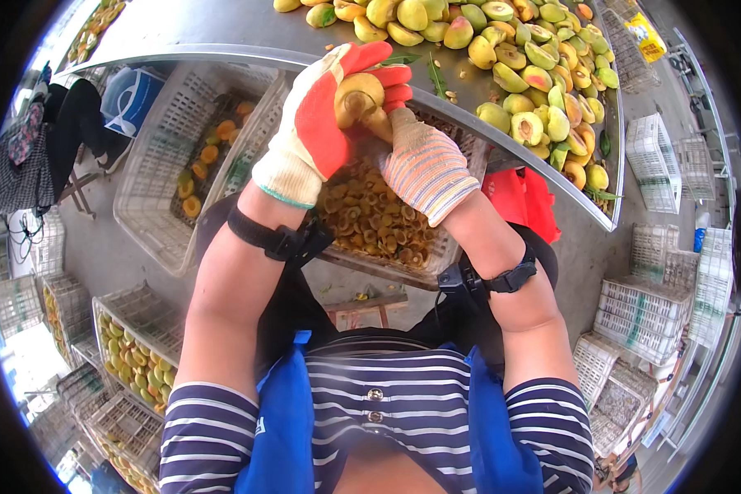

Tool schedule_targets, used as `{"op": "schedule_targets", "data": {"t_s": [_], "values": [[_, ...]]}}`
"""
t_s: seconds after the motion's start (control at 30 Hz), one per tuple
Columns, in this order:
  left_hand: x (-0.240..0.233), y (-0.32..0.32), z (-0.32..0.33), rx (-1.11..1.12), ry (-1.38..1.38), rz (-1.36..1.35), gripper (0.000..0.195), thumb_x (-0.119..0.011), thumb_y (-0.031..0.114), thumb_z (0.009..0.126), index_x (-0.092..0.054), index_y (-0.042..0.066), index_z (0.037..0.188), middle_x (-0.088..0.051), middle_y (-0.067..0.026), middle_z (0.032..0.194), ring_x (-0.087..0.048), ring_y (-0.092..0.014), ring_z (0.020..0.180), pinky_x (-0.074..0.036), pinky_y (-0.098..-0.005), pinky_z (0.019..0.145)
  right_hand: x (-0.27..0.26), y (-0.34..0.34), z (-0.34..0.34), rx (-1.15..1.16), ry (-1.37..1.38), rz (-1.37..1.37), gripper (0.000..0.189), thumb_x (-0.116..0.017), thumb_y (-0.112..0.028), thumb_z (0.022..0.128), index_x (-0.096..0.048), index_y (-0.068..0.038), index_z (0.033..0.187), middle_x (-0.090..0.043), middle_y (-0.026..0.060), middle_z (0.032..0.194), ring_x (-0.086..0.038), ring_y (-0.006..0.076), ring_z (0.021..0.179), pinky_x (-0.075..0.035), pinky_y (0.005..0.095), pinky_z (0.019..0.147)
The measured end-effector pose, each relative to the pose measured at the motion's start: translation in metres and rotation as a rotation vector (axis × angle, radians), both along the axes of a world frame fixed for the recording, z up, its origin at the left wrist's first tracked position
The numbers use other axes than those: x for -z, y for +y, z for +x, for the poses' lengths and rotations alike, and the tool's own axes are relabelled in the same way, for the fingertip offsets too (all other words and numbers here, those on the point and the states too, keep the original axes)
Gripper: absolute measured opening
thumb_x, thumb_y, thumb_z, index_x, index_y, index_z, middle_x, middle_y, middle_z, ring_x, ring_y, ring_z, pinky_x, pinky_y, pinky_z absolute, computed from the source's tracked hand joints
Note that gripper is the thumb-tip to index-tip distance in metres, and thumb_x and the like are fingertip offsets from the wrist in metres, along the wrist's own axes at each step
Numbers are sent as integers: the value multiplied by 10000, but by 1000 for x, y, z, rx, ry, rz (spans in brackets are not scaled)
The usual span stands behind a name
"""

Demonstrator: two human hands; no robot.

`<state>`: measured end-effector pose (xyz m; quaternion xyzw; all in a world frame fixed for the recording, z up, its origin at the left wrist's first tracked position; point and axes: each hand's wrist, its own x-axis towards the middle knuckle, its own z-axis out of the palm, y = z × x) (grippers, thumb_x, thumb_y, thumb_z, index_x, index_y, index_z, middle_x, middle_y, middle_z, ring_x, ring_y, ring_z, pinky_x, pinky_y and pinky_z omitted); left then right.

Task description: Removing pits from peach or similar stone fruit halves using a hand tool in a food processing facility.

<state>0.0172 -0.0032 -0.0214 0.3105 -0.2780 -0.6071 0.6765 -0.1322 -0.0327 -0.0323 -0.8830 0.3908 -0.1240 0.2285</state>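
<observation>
My left hand [321, 111], in a white knit glove with a red coated palm, cups a yellow peach half [359, 92] above a crate. My right hand [429, 154], in a striped knit glove with a brown-stained front, is closed against the fruit's near side. Between the fruit and its fingers is a blurred, brownish curved piece [380, 123], apparently a small tool; glove and fruit hide most of it. Below both hands, a plastic crate [401, 275] holds many ring-shaped fruit scraps [370, 216].
A steel-topped table [222, 25] with a raised rim carries a heap of halved peaches [531, 74]. At left, another crate [160, 154] holds orange-fleshed halves [207, 154]. A red bag [522, 200] hangs beneath the table edge. Stacked crates [645, 315] stand right; a seated person [74, 129] is upper left.
</observation>
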Motion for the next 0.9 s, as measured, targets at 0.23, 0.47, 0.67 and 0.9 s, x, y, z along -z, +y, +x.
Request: {"op": "schedule_targets", "data": {"t_s": [0.23,0.47,0.67,0.9], "values": [[0,2,7,9,-136,85,424,-543,331,967,-585,-15,1209,-668,-199,1060,-655,-277,934,-538,-361,821,3,-4,7,32,178,54,428,-659,-315,857,-504,-18,1123,-664,241,881,-638,425,863,-508,495,734],[-16,5,7,51,-410,268,413,-523,345,976,-622,13,1200,-698,-154,987,-667,-200,857,-533,-305,758,28,-3,9,-160,-95,96,300,-600,-232,897,-559,-8,1093,-626,232,951,-640,399,872,-521,466,724],[-20,-3,1,-12,-260,78,459,-447,355,1008,-574,-3,1266,-698,-148,1008,-670,-201,874,-521,-301,796,-6,-2,5,-233,-348,673,234,-632,-228,885,-629,-55,1041,-621,121,870,-609,245,717,-486,361,564],[-33,3,3,246,-460,151,501,-455,394,992,-606,-41,1189,-682,-138,779,-640,-190,707,-498,-276,670,-3,23,8,-11,-476,1277,286,-713,-180,819,-633,-76,1073,-577,5,744,-514,91,549,-412,253,454]]}}
